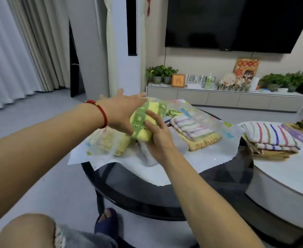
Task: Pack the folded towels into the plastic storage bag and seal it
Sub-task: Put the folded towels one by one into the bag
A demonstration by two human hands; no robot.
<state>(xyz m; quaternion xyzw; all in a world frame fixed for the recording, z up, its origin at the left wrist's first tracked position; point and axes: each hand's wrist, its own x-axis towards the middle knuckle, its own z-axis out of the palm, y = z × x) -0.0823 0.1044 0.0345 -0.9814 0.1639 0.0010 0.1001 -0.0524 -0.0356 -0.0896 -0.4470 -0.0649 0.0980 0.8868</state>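
Note:
A clear plastic storage bag (208,145) with coloured prints lies across the round dark glass table. Inside it I see a striped towel on a yellow towel (195,129) and a pale yellow towel (111,142) at the left. A folded yellow-and-green towel (143,119) is held above the bag's near opening. My right hand (158,138) grips it from the right side. My left hand (122,111), red bracelet on the wrist, presses flat against its left side with fingers stretched out. A stack of striped and tan folded towels (270,140) waits on the white table to the right.
The dark round glass table (147,197) stands in front of my knee and slippered foot. A white round table (290,176) adjoins it on the right, with a purple packet (299,133). A TV cabinet with plants lines the far wall.

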